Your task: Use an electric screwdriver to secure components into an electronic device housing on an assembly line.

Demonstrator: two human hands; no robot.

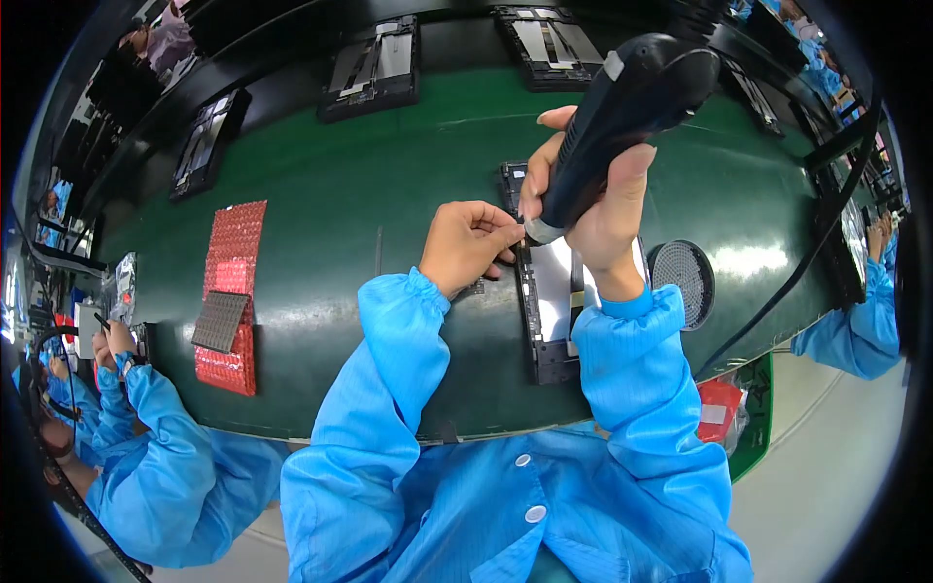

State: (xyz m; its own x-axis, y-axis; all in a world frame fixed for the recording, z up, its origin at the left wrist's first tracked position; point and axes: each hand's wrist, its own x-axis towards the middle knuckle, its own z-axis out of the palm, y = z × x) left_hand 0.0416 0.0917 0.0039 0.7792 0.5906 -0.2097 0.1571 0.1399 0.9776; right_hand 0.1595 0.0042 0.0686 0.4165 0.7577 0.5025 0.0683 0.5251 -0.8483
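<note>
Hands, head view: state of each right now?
Left hand: fingers pinched shut at the driver tip; what it pinches is too small to tell.
Right hand: closed around the black electric driver.

On the tabletop [389,175], the device [549,301] lies centre, the disc [685,282] to its right, the sheet [231,291] far left.

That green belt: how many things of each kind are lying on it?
Open black device frames: 5
Red bubble-wrap sheet: 1
Grey mesh pad: 1
Round black perforated dish: 1
Total: 8
</note>
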